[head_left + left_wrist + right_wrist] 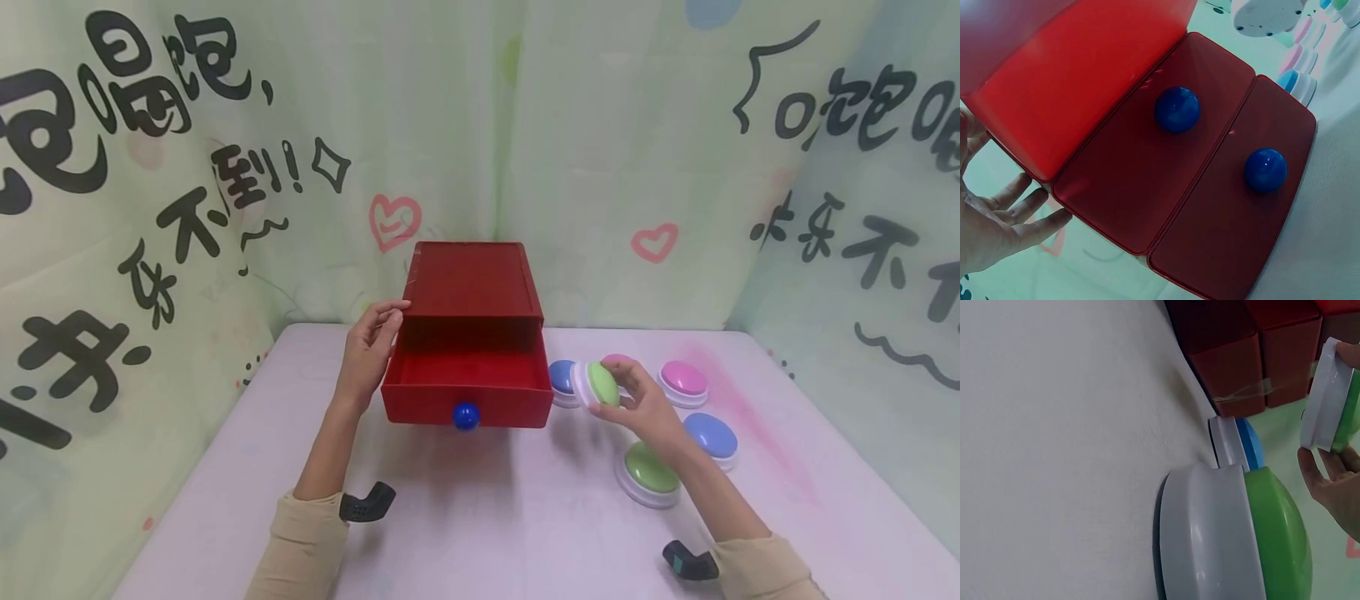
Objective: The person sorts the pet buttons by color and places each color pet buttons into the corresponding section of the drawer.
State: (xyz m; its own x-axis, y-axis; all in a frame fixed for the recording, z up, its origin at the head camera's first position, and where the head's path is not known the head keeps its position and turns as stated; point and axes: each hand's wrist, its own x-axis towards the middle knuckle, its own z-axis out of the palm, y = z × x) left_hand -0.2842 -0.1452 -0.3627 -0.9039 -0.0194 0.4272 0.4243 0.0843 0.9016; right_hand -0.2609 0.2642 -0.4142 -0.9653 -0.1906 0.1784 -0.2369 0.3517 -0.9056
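Observation:
A red drawer cabinet (474, 279) stands at the back middle of the table, its top drawer (420, 404) pulled out and showing a bare inside. A blue knob (466, 417) sits on that drawer's front; two closed drawers with blue knobs (1177, 109) lie below it in the left wrist view. My left hand (367, 354) rests its fingertips against the cabinet's left side, fingers fairly straight. To the right of the open drawer, my right hand (647, 408) pinches a green push button (603, 384) by its white base, tilted on edge above the table.
Around my right forearm stand more round push buttons: a blue one (562, 377) beside the cabinet, a pink one (684, 377), another blue one (710, 435) and a green one (649, 467). A second pink one is partly hidden behind my right hand. A printed curtain (585, 167) closes off the back.

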